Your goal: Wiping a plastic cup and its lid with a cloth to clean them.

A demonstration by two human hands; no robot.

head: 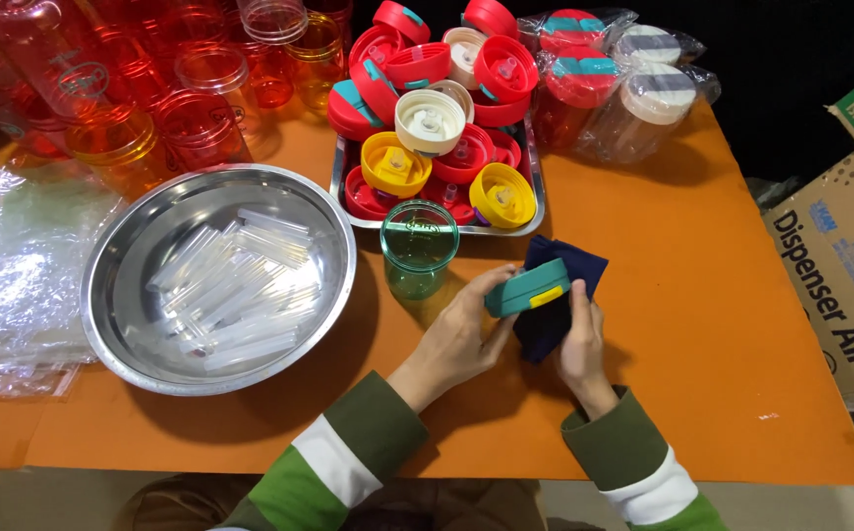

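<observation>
**Teal lid held on edge between both hands, over orange table**

Left hand (461, 334) reaching in from lower centre, palm turned inward, fingers curled up around near end of teal lid (528, 288); thumb on its lower side. Grip closed on lid. Right hand (581, 346) just beside, fingers upright and pressed into dark blue cloth (555, 295), cloth bunched against lid's underside; grip closed on cloth. Lid tilted, rim toward camera, yellow tab visible on its edge. Both forearms in green sleeves with white band, angled inward from bottom edge.

Lid position: above orange table (702, 324), just right of empty teal cup (419, 248), in front of metal tray (535, 202) heaped with red, yellow and cream lids. Steel bowl (122, 246) of clear straws well to the left. Orange and red cups (151, 108) clustered at rear left.
</observation>
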